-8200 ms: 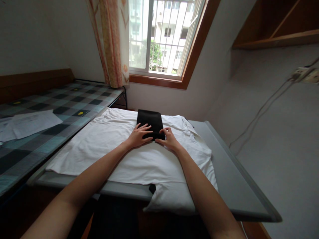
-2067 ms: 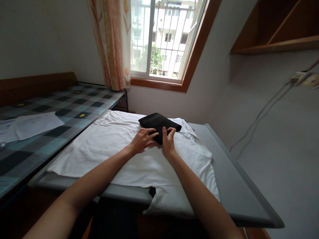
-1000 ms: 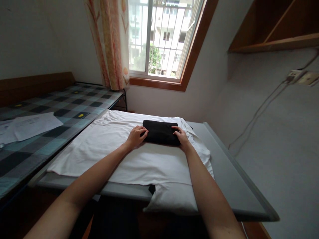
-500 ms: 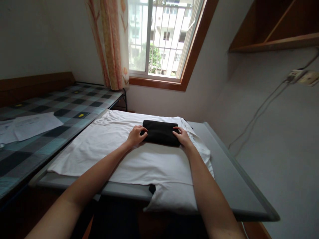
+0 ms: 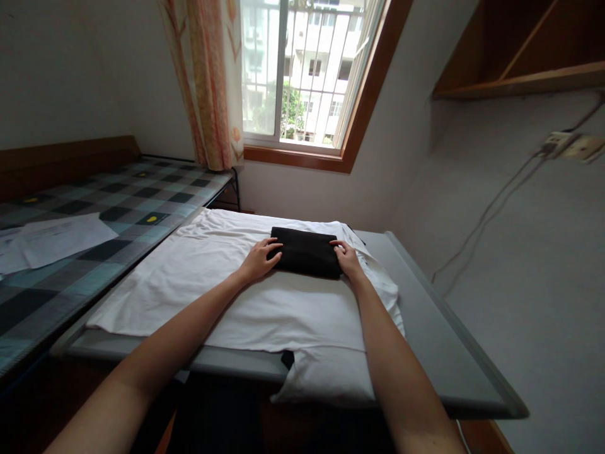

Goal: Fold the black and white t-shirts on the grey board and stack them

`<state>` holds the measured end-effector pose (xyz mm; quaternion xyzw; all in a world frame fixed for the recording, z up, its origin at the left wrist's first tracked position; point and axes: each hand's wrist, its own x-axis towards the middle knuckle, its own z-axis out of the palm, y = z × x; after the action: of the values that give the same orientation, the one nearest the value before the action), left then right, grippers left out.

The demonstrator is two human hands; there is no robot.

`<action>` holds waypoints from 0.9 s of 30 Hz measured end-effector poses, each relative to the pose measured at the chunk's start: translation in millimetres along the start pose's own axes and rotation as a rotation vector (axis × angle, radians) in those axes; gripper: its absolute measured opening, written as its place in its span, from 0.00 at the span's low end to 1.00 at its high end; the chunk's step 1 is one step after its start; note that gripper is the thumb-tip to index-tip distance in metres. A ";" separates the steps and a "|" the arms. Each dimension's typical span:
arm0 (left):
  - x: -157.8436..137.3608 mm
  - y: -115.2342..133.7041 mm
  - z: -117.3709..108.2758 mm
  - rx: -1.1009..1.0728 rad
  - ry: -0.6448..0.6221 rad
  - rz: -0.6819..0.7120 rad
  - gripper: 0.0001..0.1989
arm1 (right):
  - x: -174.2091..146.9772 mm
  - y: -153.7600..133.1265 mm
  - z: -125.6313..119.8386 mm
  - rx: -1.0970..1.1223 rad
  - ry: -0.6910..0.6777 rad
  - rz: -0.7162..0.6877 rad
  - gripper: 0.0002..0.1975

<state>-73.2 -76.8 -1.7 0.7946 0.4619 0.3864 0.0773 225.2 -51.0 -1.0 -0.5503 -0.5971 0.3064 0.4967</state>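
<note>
A black flat rectangular item [image 5: 307,252], like a folded cloth or a pouch, lies on a spread white shirt [image 5: 227,309]. At its left edge rests my left hand [image 5: 261,258], fingers apart and fingertips on the black surface. My right hand [image 5: 348,257] touches the opposite edge, index finger stretched over it and thumb a little apart. The lower fingers of the right hand are partly hidden. One sleeve of the shirt hangs over the near edge of the grey table [image 5: 435,340], with a small dark patch at its opening.
On the left stands a bed with a checked mattress [image 5: 85,277], where paper sheets [image 5: 66,239] lie. A curtain [image 5: 210,88] hangs beside the barred window [image 5: 312,82]. To the right, a wall socket [image 5: 558,144] with a cable sits below a wooden shelf [image 5: 520,83].
The fingers of my left hand have spread from a curled pinch. My right hand has drawn slightly outward at the right edge. The black item stays in place on the shirt.
</note>
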 end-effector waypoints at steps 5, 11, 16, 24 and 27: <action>0.3 -0.7 1.1 0.017 -0.010 0.001 0.15 | -0.5 -0.5 -0.1 -0.039 0.008 -0.007 0.21; -2.2 11.9 -9.2 0.115 0.158 0.116 0.13 | 0.9 1.7 0.1 -0.034 -0.002 0.005 0.22; -5.0 25.5 -17.3 0.168 0.040 0.427 0.21 | 1.0 0.9 0.6 -0.017 0.001 0.000 0.20; -5.3 21.5 -8.1 0.155 -0.226 0.251 0.25 | -0.3 -1.4 -0.1 -0.010 -0.020 0.002 0.19; -5.5 22.4 -8.6 0.147 -0.227 0.241 0.25 | 0.0 -0.1 -0.4 -0.013 -0.015 0.001 0.20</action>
<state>-65.5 -95.8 12.0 0.8862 0.3787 0.2659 0.0235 225.5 -51.1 -0.8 -0.5518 -0.6025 0.3069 0.4882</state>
